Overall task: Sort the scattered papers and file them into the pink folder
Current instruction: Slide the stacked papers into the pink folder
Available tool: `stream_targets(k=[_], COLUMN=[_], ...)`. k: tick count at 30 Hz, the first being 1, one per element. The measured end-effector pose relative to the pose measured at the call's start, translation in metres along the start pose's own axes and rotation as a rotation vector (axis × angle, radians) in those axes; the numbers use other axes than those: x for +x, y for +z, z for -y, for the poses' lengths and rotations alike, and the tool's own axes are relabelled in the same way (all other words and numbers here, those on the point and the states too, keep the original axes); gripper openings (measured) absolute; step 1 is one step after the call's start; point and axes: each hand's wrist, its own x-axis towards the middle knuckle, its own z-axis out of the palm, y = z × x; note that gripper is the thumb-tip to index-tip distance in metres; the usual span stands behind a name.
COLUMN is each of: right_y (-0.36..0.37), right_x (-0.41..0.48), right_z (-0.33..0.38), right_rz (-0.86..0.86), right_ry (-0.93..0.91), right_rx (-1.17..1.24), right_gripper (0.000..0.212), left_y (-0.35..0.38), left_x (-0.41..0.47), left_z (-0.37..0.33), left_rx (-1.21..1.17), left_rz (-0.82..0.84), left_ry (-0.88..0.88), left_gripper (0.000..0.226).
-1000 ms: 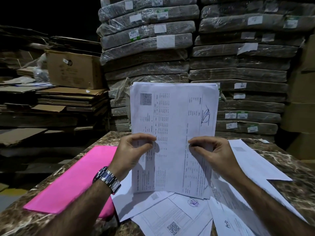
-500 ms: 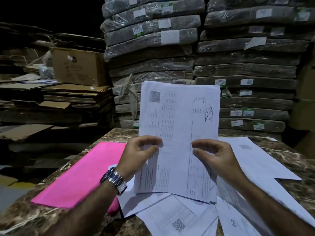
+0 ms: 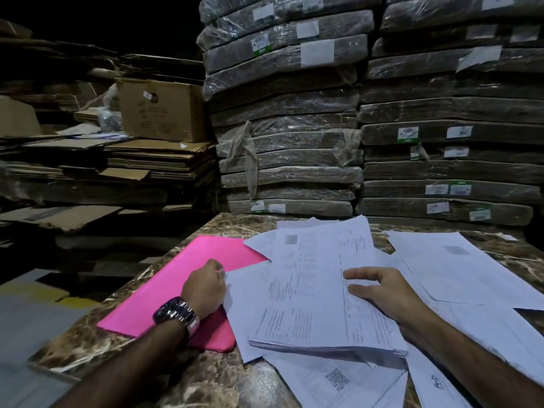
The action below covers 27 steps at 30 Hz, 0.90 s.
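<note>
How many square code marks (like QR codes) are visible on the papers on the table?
3. One tops the gathered stack at, one is on the right sheet, one on the near sheet. Overlapping papers may hide more.

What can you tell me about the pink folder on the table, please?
The pink folder is a flat, bright pink sleeve, seemingly thin card or plastic, with rounded near corners. It lies closed and flat on the marbled table, angled along its left edge. The left hand rests on its right side, fingers curled at that edge. Loose papers overlap its far right corner and right edge. Nothing appears filed inside it yet.
</note>
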Motion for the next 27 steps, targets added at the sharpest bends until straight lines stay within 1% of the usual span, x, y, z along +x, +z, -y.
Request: stream_targets(k=[2,6,10,13,15,18,21,23,24,27], right_y=[0.003,0.005,0.006,0.008,0.009,0.012,0.014,0.014,0.014,0.013], right_x=[-0.001,-0.003,-0.005,-0.005,-0.005,-0.004,-0.004,-0.005,-0.005,-0.005], right_z=[0.000,-0.002,-0.003,-0.002,-0.003,-0.004,-0.004,-0.005,-0.005,-0.006], right_rz=[0.011,0.021,0.027,0.038,0.042,0.041,0.033,0.029,0.029,0.034], right_ry=[-0.005,-0.003,-0.011,-0.020,-0.036,-0.037,-0.033,-0.033,-0.033,-0.031], right_rx=[-0.001,-0.004,0.009,0.015,0.004,-0.022,-0.046,-0.041,-0.037,-0.035], right_gripper=[0.013,0.014,0.014,0.014,0.015,0.014,0.015,0.015,0.015,0.016], left_y=[-0.004,-0.010,-0.031,-0.048,-0.054,-0.057,-0.052,-0.048,-0.047,-0.047], left_x=[-0.002,-0.013,-0.011,-0.015,-0.020,-0.023,-0.023,-0.020,-0.018,-0.011], left_z=[0.015,0.034,0.073,0.095,0.102,0.099,0.076,0.060,0.053,0.044], left_rx=[0.138,0.439,0.574,0.543,0.501,0.450,0.376,0.426,0.481,0.589], left_rz=[0.021,0.046,0.056,0.041,0.001,-0.034,0.025,0.071,0.079,0.070], left_ry=[0.005,0.085,0.061,0.002,0.000,0.060,0.156,0.182,0.176,0.134], left_gripper=[0.029,0.034,0.036,0.034,0.033,0.029,0.041,0.049,0.048,0.036])
